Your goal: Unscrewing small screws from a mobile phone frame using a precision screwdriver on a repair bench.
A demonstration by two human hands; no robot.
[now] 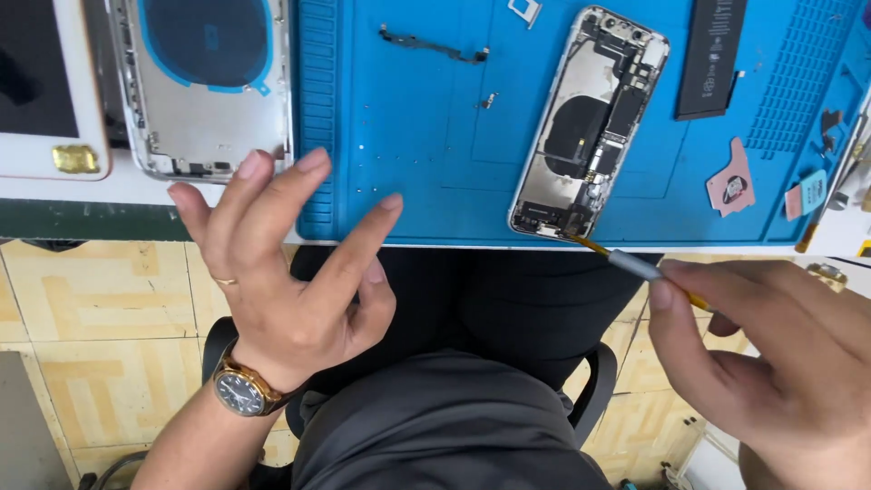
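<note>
- The right hand (pixel 771 363) is gripping a thin tool (pixel 635 265) between thumb and fingers, and its yellow tip is touching the bottom end of the opened phone (pixel 590 122), near the connector parts. A slip here could be scraping a board or tearing a thin flex cable, since the tip is resting right among exposed parts.
- The phone is lying tilted on the blue mat (pixel 408 118), its bottom corner just beside the mat's near edge. The left hand (pixel 290 272) is lifted off the work, fingers spread and holding nothing, so nothing is steadying the phone. A sideways push from the tool could be sliding or turning it toward the edge and off the bench.
- Small loose parts are lying on the mat: a dark bracket (pixel 434 45), a tiny piece (pixel 488 100) below it, and a small metal tray (pixel 526 11) at the top. A sweep of the free left hand or a sleeve could be knocking them to the tiled floor (pixel 91 299), where they would be hard to find.
- The black battery (pixel 712 54) is sitting apart, right of the phone. A stray jab from the tool tip could be puncturing it, I judge.
- 1 empty rear housing (pixel 204 86) is lying left of the mat, touching its edge and just above the left fingertips; a bump could be shifting it against the white device (pixel 50 91) beside it.
- The left wrist is wearing a watch (pixel 240 390) and a finger a ring (pixel 224 281); metal brushing the open board could be shorting contacts.
</note>
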